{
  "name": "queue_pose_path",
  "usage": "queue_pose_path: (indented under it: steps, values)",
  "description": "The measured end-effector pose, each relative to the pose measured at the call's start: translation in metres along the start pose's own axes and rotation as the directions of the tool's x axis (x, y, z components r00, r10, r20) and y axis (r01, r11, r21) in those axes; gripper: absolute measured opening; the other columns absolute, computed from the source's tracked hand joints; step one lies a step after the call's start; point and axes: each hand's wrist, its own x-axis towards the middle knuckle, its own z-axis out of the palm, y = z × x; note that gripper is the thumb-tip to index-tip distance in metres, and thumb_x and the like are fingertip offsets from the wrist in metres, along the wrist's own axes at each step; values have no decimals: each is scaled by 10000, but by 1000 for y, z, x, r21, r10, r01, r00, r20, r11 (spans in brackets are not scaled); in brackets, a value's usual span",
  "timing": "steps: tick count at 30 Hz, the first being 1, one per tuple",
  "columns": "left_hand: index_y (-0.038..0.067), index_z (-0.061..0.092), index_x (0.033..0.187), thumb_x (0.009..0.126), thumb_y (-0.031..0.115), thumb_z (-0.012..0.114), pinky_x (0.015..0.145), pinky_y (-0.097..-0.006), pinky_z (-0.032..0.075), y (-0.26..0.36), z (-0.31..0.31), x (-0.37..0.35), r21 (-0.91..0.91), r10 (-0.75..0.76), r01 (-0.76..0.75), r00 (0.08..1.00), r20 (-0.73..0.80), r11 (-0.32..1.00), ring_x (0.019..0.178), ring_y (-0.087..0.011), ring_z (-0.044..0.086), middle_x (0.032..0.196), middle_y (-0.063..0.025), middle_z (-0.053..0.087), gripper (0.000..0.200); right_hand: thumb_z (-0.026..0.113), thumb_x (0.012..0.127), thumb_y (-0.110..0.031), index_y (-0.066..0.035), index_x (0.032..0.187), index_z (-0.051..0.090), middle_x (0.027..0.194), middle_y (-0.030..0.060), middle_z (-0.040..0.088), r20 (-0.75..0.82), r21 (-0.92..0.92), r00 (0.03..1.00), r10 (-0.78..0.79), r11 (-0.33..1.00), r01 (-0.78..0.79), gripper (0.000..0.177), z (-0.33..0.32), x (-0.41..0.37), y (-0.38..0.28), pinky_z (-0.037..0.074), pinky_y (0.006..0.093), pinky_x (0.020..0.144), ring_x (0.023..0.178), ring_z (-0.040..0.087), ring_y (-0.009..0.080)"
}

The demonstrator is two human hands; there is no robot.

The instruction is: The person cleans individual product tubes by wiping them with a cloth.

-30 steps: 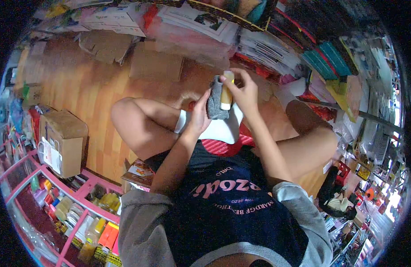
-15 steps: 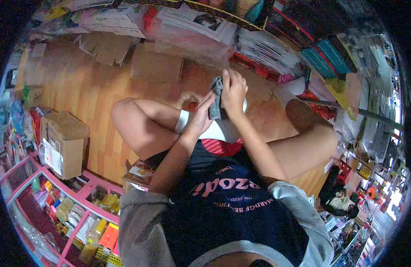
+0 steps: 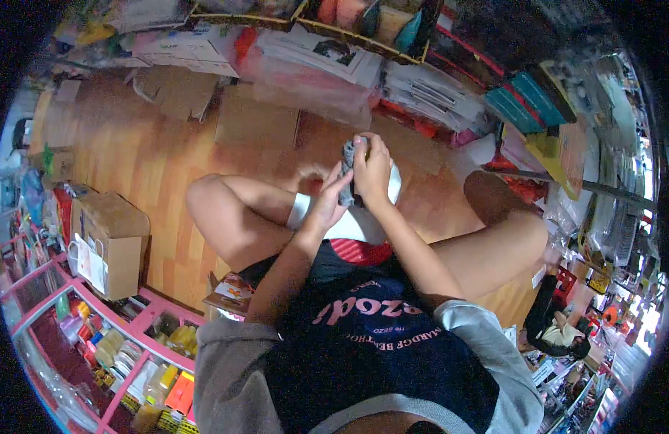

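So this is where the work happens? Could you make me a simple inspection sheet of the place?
Surface: wooden floor, where the person sits with legs bent outward.
Job's things: one grey cloth, between the hands; anything inside is hidden.
Clutter: cardboard box on the left; flat cardboard ahead.
Hands: left hand and right hand both hold the cloth.
Cables: nothing seen; the right edge is blurred.
Surroundings: pink-framed case at lower left, paper stack ahead.
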Motion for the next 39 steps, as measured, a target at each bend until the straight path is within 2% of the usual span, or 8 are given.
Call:
queue_pose_path:
  steps: [6,15,18,20,26,28,31,39]
  values:
    - [44,414,1128,785,90,559,775,-271,418,-2,4,-5,178,-44,52,998,-44,983,892,-131,518,978,-38,527,376,545,765,-292,32,836,528,803,245,558,-29,195,997,72,979,-65,333,-17,33,-6,419,397,678,765,542,380]
    - [32,410,1130,792,115,554,803,-328,431,8,6,-3,-5,43,-43,997,-61,999,923,-180,527,1006,-69,526,377,592,756,-140,7,774,568,708,32,557,454,221,876,-162,973,65,150,-113,62,-38,387,207,577,655,476,55]
    - [41,413,1138,800,140,547,807,-331,431,13,7,2,-121,32,-37,999,-40,992,918,-186,529,1012,-78,528,377,596,749,-129,9,755,562,694,29,550,314,237,920,-232,958,161,143,-135,66,-69,378,202,563,637,469,55]
    - [56,418,1142,794,147,557,808,-321,428,8,6,3,5,75,-76,960,-269,997,909,-177,530,1007,-69,531,386,577,750,-91,0,749,568,708,28,558,179,236,934,-308,935,264,91,-151,82,-89,399,198,598,654,504,75]
    - [52,482,1063,773,109,570,738,-284,437,0,-8,10,137,102,-57,934,-341,989,847,-155,538,953,-53,547,308,585,740,-123,15,782,570,710,107,590,-234,315,892,-388,837,447,145,-168,155,-151,427,268,603,637,557,174]
    - [49,487,1048,767,109,576,732,-283,440,2,-11,11,136,114,-70,933,-342,988,831,-154,543,929,-54,554,301,591,730,-167,-6,798,581,729,138,593,-297,38,792,-533,822,568,175,-155,189,-154,439,311,624,669,578,255]
    - [49,494,1032,760,112,583,732,-280,439,4,-7,8,161,126,-71,923,-364,984,832,-154,544,913,-55,559,292,590,738,-168,-25,814,598,703,90,595,-218,-98,762,-610,790,605,161,-120,230,-145,430,282,611,638,565,174]
    - [39,497,1025,757,139,596,733,-279,436,-5,-23,12,155,88,-34,931,-355,987,832,-156,546,907,-51,562,302,610,684,-260,-31,750,606,695,117,592,89,-269,852,-515,811,519,239,-62,272,-126,442,348,643,682,582,249]
